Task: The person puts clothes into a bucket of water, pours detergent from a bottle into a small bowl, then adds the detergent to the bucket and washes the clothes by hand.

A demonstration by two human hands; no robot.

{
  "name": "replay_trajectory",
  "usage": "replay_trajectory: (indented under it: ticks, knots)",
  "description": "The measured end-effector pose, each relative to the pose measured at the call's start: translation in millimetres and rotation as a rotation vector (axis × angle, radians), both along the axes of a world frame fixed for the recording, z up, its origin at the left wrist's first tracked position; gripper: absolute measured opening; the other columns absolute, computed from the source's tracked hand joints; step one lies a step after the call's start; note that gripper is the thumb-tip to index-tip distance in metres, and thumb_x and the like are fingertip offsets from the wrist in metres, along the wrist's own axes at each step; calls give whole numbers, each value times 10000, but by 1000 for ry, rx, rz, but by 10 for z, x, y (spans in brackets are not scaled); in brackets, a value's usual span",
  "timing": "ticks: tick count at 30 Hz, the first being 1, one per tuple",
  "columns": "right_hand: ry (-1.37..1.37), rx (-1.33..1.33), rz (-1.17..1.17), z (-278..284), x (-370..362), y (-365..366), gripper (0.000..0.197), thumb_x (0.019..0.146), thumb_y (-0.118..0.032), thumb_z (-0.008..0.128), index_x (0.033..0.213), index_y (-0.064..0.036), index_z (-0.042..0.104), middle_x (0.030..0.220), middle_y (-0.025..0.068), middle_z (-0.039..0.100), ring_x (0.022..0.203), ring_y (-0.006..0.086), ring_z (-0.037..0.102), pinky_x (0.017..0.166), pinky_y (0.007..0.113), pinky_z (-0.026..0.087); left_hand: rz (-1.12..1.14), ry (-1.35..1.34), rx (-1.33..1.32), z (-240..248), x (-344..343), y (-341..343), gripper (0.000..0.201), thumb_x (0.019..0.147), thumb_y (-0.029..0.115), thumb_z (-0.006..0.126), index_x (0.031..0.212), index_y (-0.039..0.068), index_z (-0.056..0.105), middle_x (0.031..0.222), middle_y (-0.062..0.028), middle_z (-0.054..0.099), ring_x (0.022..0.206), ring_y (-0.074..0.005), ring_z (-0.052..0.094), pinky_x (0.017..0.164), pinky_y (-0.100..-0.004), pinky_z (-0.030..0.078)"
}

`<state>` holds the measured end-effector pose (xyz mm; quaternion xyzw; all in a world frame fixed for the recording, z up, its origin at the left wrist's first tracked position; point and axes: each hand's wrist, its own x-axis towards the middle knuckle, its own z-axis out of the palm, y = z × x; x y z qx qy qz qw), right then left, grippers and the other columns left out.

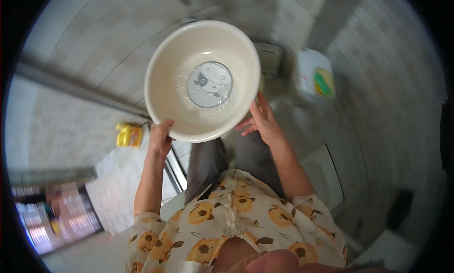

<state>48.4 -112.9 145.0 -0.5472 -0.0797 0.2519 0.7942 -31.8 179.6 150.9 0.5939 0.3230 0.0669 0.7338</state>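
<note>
A round cream plastic wash basin (pixel 165 50) is held up in front of me, tipped so that I look into it. On its bottom is a grey round cartoon animal print, with what looks like a little water over it. My left hand (pixel 161 138) grips the rim at the lower left, thumb on the inner side. At the lower right, my right hand (pixel 266 122) supports the basin from outside, its fingers against the wall below the rim and partly spread.
A yellow bottle (pixel 128 135) stands by the tiled wall on the left. At the right back is a white jug (pixel 314 74) with a green and yellow label. Close to it sits a dark box-like object (pixel 268 59). A door frame rail (pixel 178 168) runs beside my left leg.
</note>
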Motion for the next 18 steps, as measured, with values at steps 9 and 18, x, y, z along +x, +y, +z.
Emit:
replay_trajectory:
  ticks: [9,18]
  knots:
    - [87,-81,-469,-371,-1303,-1675,647,976,-524,315,1461,-139,127,1091,122,596,732,222,680,517,304,549,-588,39,-7,-163,370,-1705,171,799,92,567,898,-44,599,721,-86,616,515,-152,562,377,-254,386]
    - [463,-247,-951,-934,-1718,-2012,758,903,-262,588,1457,-99,96,1052,215,609,643,263,670,454,329,524,-953,105,437,-477,720,-2592,241,800,147,582,933,-53,607,728,-104,646,535,-156,596,402,-264,464]
